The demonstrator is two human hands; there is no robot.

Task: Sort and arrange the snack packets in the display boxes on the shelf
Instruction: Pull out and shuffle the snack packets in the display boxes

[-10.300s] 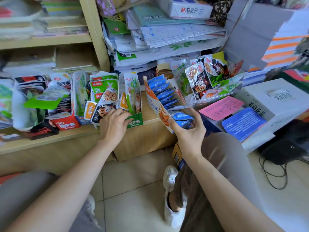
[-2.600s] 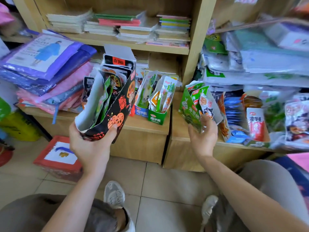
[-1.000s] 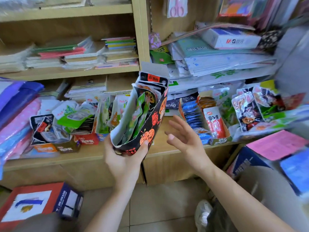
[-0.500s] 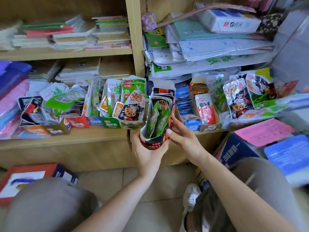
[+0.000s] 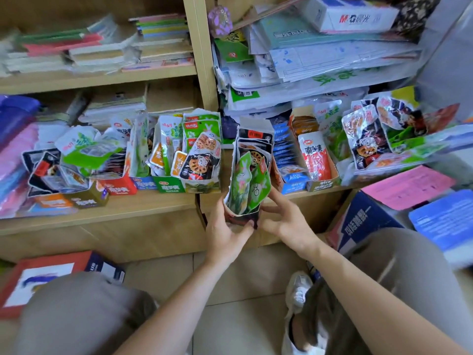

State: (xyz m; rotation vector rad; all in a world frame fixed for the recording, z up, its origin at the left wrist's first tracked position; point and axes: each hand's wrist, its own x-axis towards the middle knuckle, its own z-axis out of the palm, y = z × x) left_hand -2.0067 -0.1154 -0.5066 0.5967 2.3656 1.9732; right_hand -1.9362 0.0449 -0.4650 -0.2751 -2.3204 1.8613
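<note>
A tall black display box [image 5: 252,152] packed with green and dark snack packets stands at the shelf's front edge, in the gap between a green box of lotus-root packets [image 5: 202,160] and a box of blue packets [image 5: 288,155]. My left hand [image 5: 225,231] grips its bottom front from below. My right hand [image 5: 284,221] holds its lower right side with thumb and fingers. More open boxes of snack packets [image 5: 163,155] line the low shelf [image 5: 128,208] to the left, and a box with a red-and-white packet [image 5: 316,157] stands to the right.
Loose packets lie heaped at the far left [image 5: 76,155] and far right [image 5: 378,131]. Stacked papers and a white box [image 5: 345,16] fill the space above. A red carton [image 5: 46,275] lies on the tiled floor; blue cartons [image 5: 368,221] with pink and blue sheets sit at right.
The black box has moved from mid-air into the gap on the shelf edge. My right hand, open a second ago, has come onto the box's right side. The view shifted right.
</note>
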